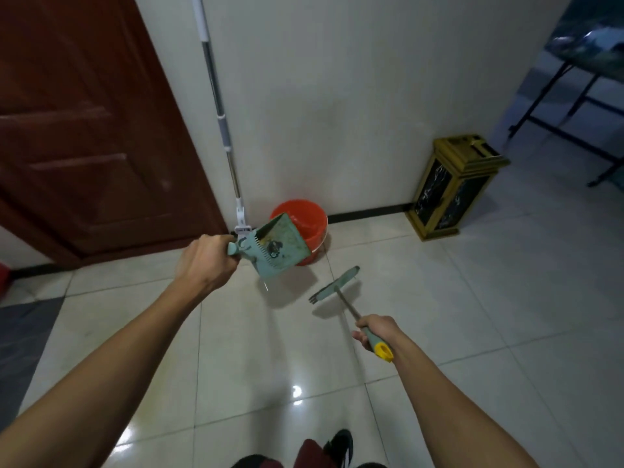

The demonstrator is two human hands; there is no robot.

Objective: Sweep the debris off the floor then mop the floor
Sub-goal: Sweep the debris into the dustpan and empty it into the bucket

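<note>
My left hand (pixel 206 261) grips the handle of a teal dustpan (pixel 280 246), held up off the floor and tilted, with dark debris lying inside it. Just behind the pan stands an orange bucket (pixel 309 219) by the wall. My right hand (pixel 374 329) holds a small teal broom by its grip with a yellow end (pixel 385 351); the broom head (pixel 334 285) hovers low over the white tiles. A mop (pixel 219 113) with a metal pole leans upright against the wall, its base partly hidden behind the dustpan.
A dark red door (pixel 84 130) fills the left. A gold and black bin (pixel 452 187) stands at the wall to the right. Black folding table legs (pixel 567 106) are at the far right. A grey mat (pixel 23 342) lies at the left edge. My shoes (pixel 337 447) show below.
</note>
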